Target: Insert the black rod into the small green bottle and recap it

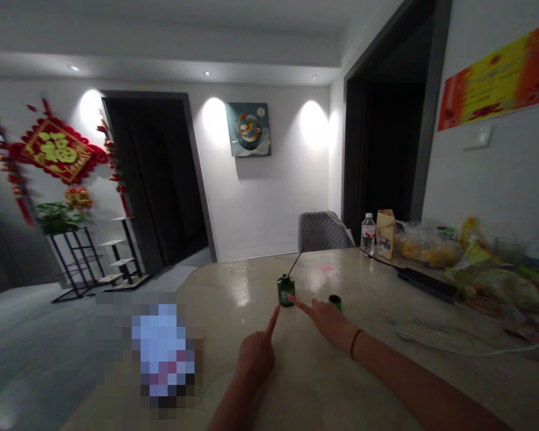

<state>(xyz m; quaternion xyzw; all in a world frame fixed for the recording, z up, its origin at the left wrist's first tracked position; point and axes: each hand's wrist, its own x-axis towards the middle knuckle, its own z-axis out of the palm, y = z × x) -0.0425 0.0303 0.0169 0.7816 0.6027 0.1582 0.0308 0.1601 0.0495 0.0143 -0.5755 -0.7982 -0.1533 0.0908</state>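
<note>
A small dark green glass bottle (286, 292) with a pale label stands upright on the table. A thin dark stick (296, 261) leans out of its neck to the upper right. My left hand (257, 354) holds nothing; its index finger is stretched toward the bottle's lower left side, the others curled in. From the right, my right hand (327, 318) points its index finger at the bottle's label, and the fingertip overlaps it. Whether either fingertip touches the glass I cannot tell. Just behind my right hand sits a small green cap (335, 301).
The pale glossy table (224, 323) carries a blurred-out object (164, 350) at left. Along the right lie a water bottle (368, 232), a paper bag (385, 233), a black power strip (424, 282), plastic food bags (485, 275) and a white cable (471, 354). A grey chair (326, 232) stands behind.
</note>
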